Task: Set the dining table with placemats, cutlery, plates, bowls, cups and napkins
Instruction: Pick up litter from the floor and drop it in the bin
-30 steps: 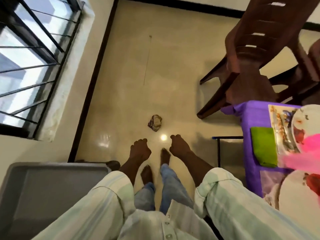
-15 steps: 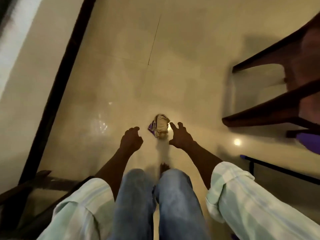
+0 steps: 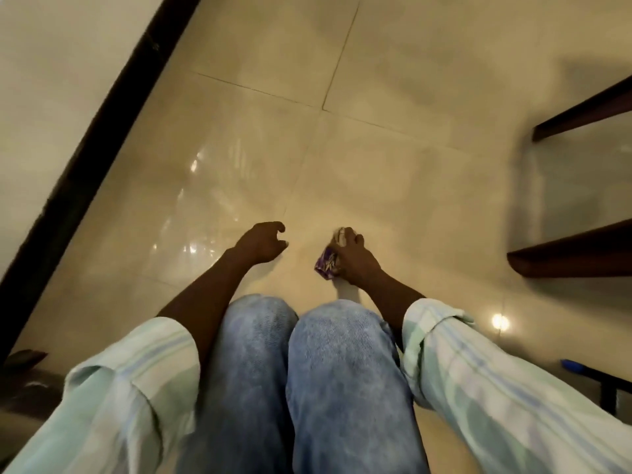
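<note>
I am crouched over a glossy beige tiled floor, my knees in blue jeans filling the lower middle of the head view. A small crumpled cloth [image 3: 327, 264], purple and cream patterned, lies on the floor under my right hand [image 3: 355, 258], whose fingers are closed around it. My left hand [image 3: 261, 244] hovers just above the floor a short way to the left, fingers loosely curled and holding nothing. The dining table is out of view.
Dark brown chair legs [image 3: 567, 256] reach in from the right edge. A black skirting strip [image 3: 92, 138] runs diagonally along the wall at left. A black table frame bar with a blue tip [image 3: 574, 366] shows at lower right. A dark object sits at lower left.
I have bent lower toward the floor. My right hand moved forward onto the crumpled cloth and closed on it. The table and window have left the view.
</note>
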`<act>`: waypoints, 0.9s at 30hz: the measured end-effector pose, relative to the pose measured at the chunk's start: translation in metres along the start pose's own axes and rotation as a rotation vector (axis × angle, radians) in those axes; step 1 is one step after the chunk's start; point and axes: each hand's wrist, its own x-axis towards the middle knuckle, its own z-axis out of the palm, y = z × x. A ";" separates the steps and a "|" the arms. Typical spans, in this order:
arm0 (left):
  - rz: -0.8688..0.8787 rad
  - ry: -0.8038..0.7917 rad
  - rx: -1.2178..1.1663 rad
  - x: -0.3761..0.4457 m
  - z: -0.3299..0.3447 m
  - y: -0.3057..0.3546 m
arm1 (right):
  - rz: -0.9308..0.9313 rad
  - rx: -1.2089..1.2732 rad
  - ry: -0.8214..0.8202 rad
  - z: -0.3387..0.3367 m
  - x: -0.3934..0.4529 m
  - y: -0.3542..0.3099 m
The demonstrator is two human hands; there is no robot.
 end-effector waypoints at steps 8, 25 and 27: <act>-0.060 0.136 -0.102 -0.180 -0.064 0.064 | 0.031 0.191 0.140 -0.130 -0.165 -0.075; -0.069 0.334 -0.303 -0.683 -0.126 0.179 | 0.279 0.429 0.095 -0.250 -0.597 -0.269; -0.091 0.378 -0.316 -0.729 -0.107 0.170 | 0.262 0.451 0.117 -0.222 -0.634 -0.281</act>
